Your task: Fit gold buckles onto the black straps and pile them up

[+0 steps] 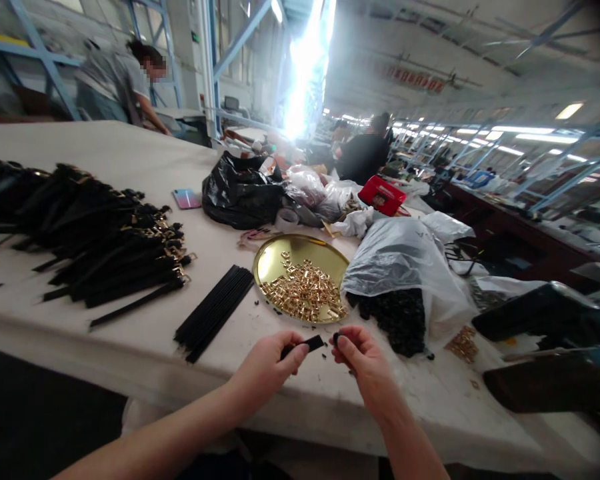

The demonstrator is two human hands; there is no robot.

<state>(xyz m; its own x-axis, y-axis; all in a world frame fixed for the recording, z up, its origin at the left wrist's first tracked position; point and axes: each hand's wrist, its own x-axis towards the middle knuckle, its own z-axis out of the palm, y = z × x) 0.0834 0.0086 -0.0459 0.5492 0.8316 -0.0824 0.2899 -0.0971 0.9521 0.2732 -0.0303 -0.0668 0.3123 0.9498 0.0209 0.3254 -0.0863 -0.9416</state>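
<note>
Now, left hand: fingers curled closed, thumb pressing a black strap whose end points toward the other hand
Right hand: thumb and finger pinched on a small black piece — just beside the strap's tip, apart from it
Tray: gold buckles heaped inside, beyond both hands
Surface: a bundle of black strips left of the tray — a clear plastic bag to its right
</note>
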